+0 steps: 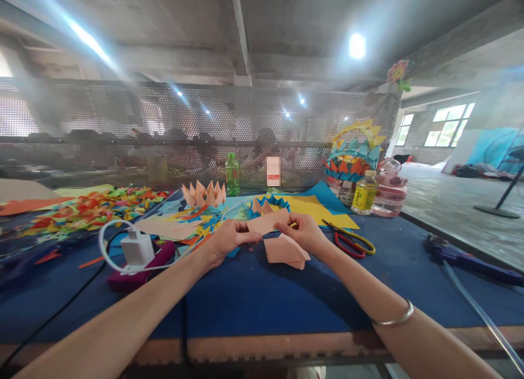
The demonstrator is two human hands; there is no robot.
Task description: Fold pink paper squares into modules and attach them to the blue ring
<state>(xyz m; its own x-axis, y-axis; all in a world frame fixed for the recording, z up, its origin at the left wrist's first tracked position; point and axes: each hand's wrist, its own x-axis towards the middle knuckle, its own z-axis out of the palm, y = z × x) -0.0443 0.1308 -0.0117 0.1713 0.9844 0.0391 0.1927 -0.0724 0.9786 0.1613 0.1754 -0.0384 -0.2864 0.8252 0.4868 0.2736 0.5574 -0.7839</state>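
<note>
Forearms stretch out from us over the blue table [254,297], both bare, converging toward the middle of it. Our left hand [229,238] lies knuckles up, wrist a little raised, its fingers pinched shut on the left end of a pink paper piece [268,222]. Our right hand [303,232] comes in from the right side with a thin metal bangle [395,318] on the wrist, and its fingertips grasp the right end of the same piece. So the paper is held between both hands, just above the table surface, near the middle of our view.

We see the pink paper piece as a flat folded strip whose long axis runs left to right, tilted slightly so the right end sits higher than the left. Its broad face turns up toward us. Just below it, beside our right hand, a small stack of folded pink pieces [285,252] lies on the table, its pointed corners facing us and to the right.

Red-and-yellow scissors [350,241] lie just right of our right hand, blades toward the far left. A white charger [137,248] with its cable sits left of our left hand. Beyond the hands stands an orange paper crown [203,195], and behind it a green bottle [232,174].
</note>
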